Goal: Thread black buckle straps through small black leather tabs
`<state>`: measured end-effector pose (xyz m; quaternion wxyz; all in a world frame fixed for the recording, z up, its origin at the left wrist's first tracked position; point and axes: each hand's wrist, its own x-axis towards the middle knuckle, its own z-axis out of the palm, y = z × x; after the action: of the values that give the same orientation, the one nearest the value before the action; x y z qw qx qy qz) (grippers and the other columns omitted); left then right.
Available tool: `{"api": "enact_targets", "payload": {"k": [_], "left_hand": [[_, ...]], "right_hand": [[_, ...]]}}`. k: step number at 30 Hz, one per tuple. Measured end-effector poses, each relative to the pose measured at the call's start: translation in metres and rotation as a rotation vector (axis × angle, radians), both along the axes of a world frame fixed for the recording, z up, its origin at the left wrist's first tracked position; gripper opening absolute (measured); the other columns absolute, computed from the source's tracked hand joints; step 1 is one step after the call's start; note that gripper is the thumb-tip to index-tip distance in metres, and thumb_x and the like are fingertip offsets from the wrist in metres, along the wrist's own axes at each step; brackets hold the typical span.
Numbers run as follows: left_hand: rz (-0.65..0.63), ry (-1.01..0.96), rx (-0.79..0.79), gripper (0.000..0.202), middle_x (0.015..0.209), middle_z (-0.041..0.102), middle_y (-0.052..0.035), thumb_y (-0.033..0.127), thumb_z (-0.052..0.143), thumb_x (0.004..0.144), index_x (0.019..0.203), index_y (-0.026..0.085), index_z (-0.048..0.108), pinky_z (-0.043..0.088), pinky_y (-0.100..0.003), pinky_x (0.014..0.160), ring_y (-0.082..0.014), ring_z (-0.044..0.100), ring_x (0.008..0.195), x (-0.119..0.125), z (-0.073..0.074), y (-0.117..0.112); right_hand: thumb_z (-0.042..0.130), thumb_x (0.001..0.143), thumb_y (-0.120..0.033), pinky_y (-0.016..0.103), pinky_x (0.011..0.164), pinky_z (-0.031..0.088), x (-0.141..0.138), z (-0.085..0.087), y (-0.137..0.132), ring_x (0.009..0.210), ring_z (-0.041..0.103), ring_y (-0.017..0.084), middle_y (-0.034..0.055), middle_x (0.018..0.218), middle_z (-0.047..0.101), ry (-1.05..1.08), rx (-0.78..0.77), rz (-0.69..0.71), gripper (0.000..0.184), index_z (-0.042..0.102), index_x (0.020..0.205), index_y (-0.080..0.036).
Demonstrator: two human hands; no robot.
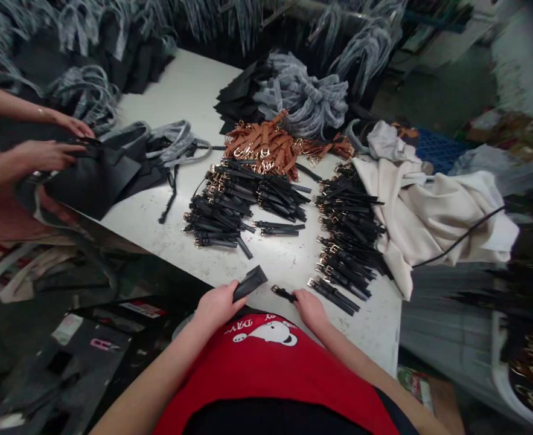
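My left hand (218, 307) is closed round a wide black leather strap (250, 283), whose flat end points up and away over the table edge. To its right, my right hand (310, 307) pinches a short black buckle strap (284, 293) with a gold-coloured buckle at its tip. The two straps are apart. Beyond my hands lies a pile of black buckle straps (221, 205), with a few single ones (277, 229) beside it. Another long stack of black buckle straps (347, 241) runs along the right side, close to my right hand.
Brown buckled straps (261, 145) and wrapped grey handles (302, 96) are heaped at the back of the white table (171, 235). Beige cloth (438, 205) hangs over the right edge. At the left, a co-worker's hands (53, 151) rest on black leather pieces (98, 175).
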<state>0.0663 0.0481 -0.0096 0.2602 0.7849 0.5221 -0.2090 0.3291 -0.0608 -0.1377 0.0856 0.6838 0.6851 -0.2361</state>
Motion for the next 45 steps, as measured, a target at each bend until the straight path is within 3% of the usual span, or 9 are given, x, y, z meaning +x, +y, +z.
{"api": "enact_targets", "payload": {"k": [3, 7, 14, 20, 36, 41, 45], "left_hand": [[-0.028, -0.024, 0.011, 0.039, 0.091, 0.066, -0.0069, 0.053, 0.04, 0.082, 0.106, 0.023, 0.051, 0.045, -0.028, 0.067, -0.0222, 0.063, 0.083, -0.001, -0.005, 0.004], [-0.062, -0.059, -0.001, 0.037, 0.091, 0.066, -0.0065, 0.052, 0.041, 0.082, 0.104, 0.024, 0.051, 0.045, -0.029, 0.068, -0.0225, 0.063, 0.083, 0.003, -0.008, 0.009], [-0.058, -0.083, -0.022, 0.035, 0.091, 0.066, -0.0061, 0.049, 0.042, 0.081, 0.104, 0.024, 0.051, 0.045, -0.031, 0.068, -0.024, 0.063, 0.084, 0.005, -0.01, 0.014], [-0.012, -0.099, -0.021, 0.033, 0.09, 0.066, -0.0061, 0.047, 0.042, 0.08, 0.102, 0.024, 0.052, 0.045, -0.031, 0.069, -0.024, 0.063, 0.086, 0.003, -0.01, 0.013], [-0.029, -0.064, -0.037, 0.035, 0.093, 0.066, -0.0064, 0.048, 0.041, 0.08, 0.105, 0.024, 0.05, 0.045, -0.03, 0.07, -0.0237, 0.063, 0.087, 0.017, -0.006, 0.005], [-0.009, -0.06, -0.043, 0.035, 0.095, 0.065, -0.0063, 0.047, 0.042, 0.08, 0.105, 0.024, 0.05, 0.045, -0.03, 0.071, -0.0237, 0.062, 0.088, 0.018, -0.005, 0.0], [0.025, -0.032, -0.051, 0.035, 0.093, 0.065, -0.0064, 0.047, 0.041, 0.082, 0.105, 0.022, 0.05, 0.044, -0.029, 0.072, -0.0226, 0.062, 0.087, 0.013, -0.007, -0.003]], "right_hand": [[0.04, 0.086, -0.019, 0.029, 0.079, 0.04, 0.046, -0.007, -0.033, 0.092, 0.056, 0.019, 0.0084, 0.098, 0.058, -0.129, 0.073, -0.102, 0.026, 0.052, 0.109, -0.015], [0.041, 0.086, -0.023, 0.031, 0.078, 0.041, 0.086, -0.01, -0.044, 0.093, 0.056, 0.021, 0.0109, 0.101, 0.059, -0.26, 0.161, -0.215, 0.029, 0.052, 0.111, -0.013], [0.041, 0.085, -0.021, 0.031, 0.079, 0.041, 0.1, -0.017, -0.038, 0.093, 0.058, 0.021, 0.0114, 0.102, 0.061, -0.276, 0.145, -0.339, 0.028, 0.051, 0.11, -0.013], [0.04, 0.084, -0.019, 0.031, 0.072, 0.042, 0.128, -0.016, -0.005, 0.089, 0.06, 0.022, 0.0117, 0.099, 0.062, -0.314, 0.079, -0.428, 0.029, 0.049, 0.111, -0.012], [0.034, 0.087, -0.022, 0.029, 0.064, 0.042, 0.144, -0.002, 0.061, 0.081, 0.062, 0.02, 0.0109, 0.091, 0.06, -0.341, -0.002, -0.572, 0.023, 0.046, 0.104, -0.015], [0.043, 0.083, -0.025, 0.029, 0.063, 0.041, 0.145, -0.001, 0.048, 0.08, 0.06, 0.02, 0.0106, 0.094, 0.057, -0.39, 0.042, -0.463, 0.022, 0.049, 0.101, -0.014], [0.043, 0.084, -0.026, 0.03, 0.068, 0.042, 0.14, 0.001, 0.024, 0.084, 0.057, 0.021, 0.0106, 0.1, 0.056, -0.402, 0.181, -0.431, 0.025, 0.05, 0.105, -0.015]]}}
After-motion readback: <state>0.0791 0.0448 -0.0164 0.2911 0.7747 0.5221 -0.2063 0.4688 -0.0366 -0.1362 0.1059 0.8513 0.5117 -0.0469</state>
